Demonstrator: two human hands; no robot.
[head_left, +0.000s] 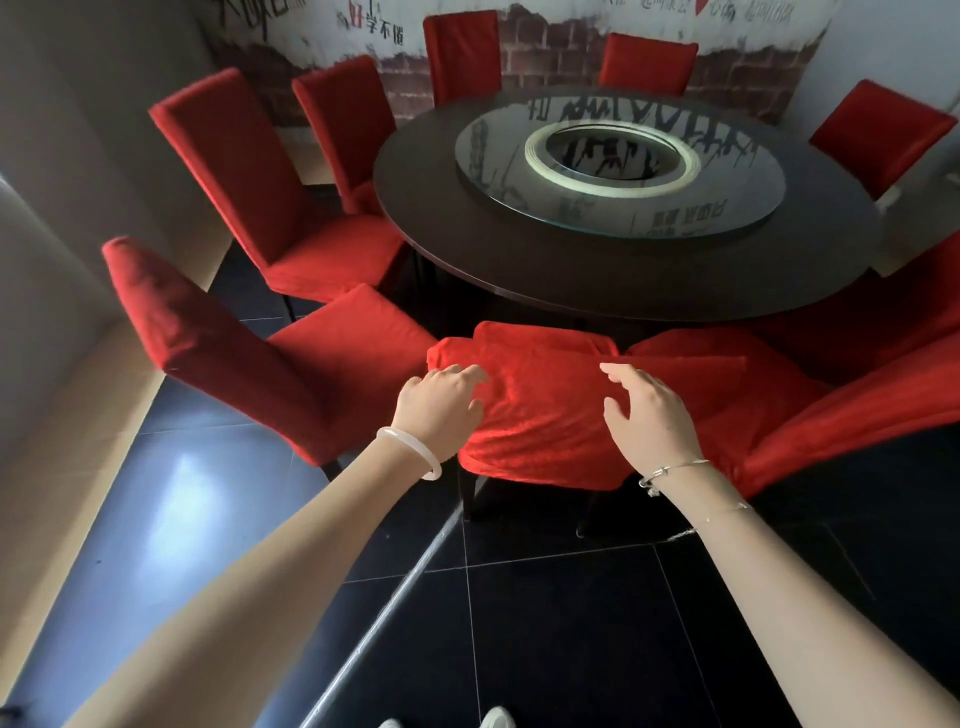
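Observation:
A chair in a red fabric cover (540, 410) stands right in front of me, its back towards me, pushed in at a round dark table (571, 280). My left hand (441, 405), with a white bangle on the wrist, rests on the left top edge of the chair back, fingers loosely curled on the fabric. My right hand (649, 410), with a thin bracelet, hovers at the right side of the chair back with fingers spread and relaxed. Whether it touches the cover I cannot tell.
Several more red-covered chairs ring the table, one close at my left (234, 353) and one at my right (841, 415). A glass turntable (618, 161) sits on the table. The floor (571, 623) is dark glossy tile; a beige wall runs along the left.

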